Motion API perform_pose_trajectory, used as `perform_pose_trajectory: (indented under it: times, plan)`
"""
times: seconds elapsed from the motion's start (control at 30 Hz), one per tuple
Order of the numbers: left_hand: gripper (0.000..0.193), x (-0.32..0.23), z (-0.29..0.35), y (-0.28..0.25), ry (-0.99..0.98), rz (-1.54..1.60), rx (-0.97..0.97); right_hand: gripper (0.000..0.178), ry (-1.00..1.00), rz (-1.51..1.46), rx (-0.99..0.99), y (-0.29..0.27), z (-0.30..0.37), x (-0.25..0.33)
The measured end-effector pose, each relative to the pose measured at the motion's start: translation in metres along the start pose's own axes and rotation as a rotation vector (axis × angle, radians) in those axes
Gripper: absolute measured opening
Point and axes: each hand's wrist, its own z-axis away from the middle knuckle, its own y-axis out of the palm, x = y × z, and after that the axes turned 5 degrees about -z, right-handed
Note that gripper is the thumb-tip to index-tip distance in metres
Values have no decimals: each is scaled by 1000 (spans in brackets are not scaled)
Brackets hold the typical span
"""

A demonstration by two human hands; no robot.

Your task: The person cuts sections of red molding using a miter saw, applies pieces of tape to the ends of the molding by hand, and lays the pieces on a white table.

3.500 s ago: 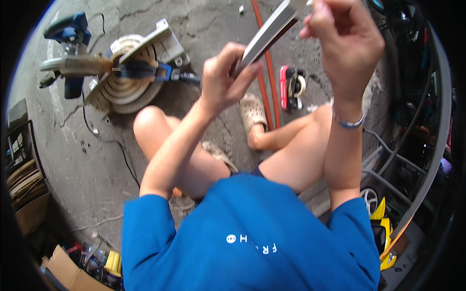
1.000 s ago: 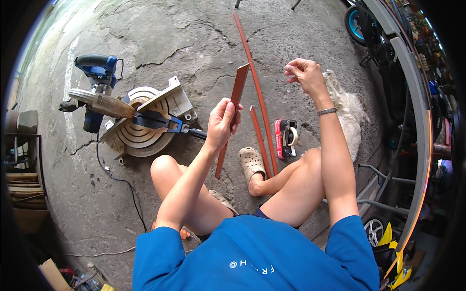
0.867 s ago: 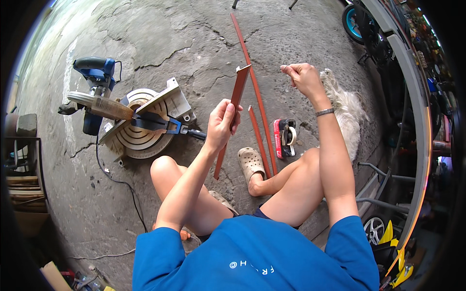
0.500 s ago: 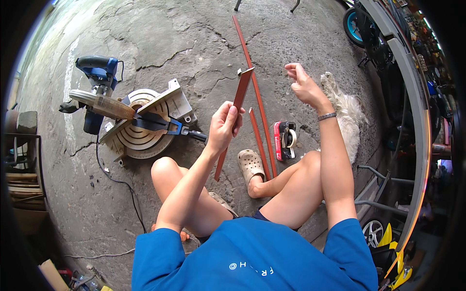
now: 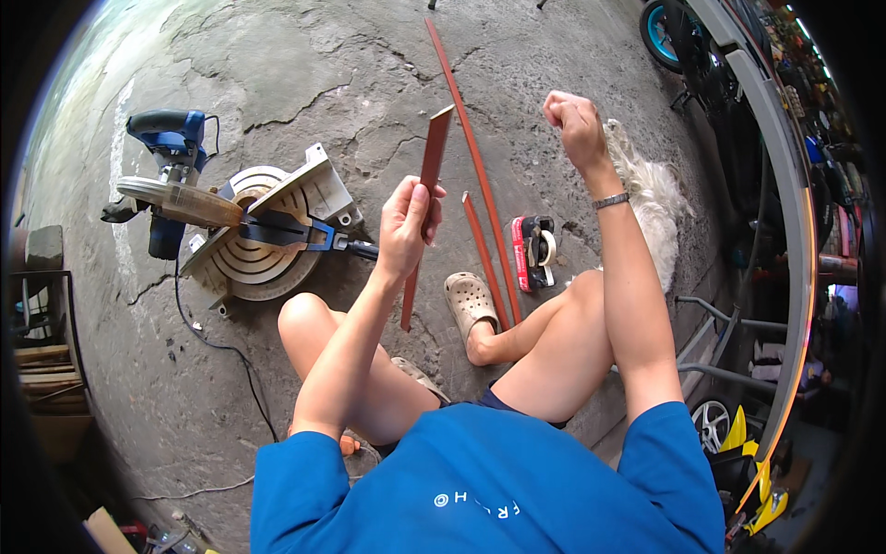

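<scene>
Seated on cracked concrete, lower centre. Left hand [image 5: 406,222] grasps a short reddish strip [image 5: 423,214], held near upright at frame centre; steadying it mid-length seems wise. Right hand [image 5: 574,120], upper right, is clenched, possibly on something too small to see. Right of centre: red tape measure [image 5: 532,251], two reddish strips [image 5: 480,194]. Left: blue mitre saw [image 5: 231,222]. No legible labels.
</scene>
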Motion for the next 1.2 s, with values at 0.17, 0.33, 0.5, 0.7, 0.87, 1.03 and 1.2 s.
perform_pose_trajectory:
  times: [0.17,0.33,0.5,0.7,0.87,1.03,1.2]
  plan:
    - [34,-1,-3,-10,31,0,-31,47,-48,20,-185,2,6,24]
    - [37,-5,-3,-13,23,12,-79,42,-81,115,-130,-3,5,11]
    - [44,-5,2,-21,-26,27,-87,21,447,-217,197,13,14,-7]
    - [21,20,-5,-15,-196,-348,-76,7,360,-438,113,70,78,-120]
    - [41,52,-13,14,-320,-449,-32,17,309,-288,211,113,115,-66]
    - [21,72,-10,24,-366,-418,-157,14,193,-253,184,114,125,-58]
    - [16,68,-15,22,-333,-258,-217,17,214,-712,-26,117,134,-58]
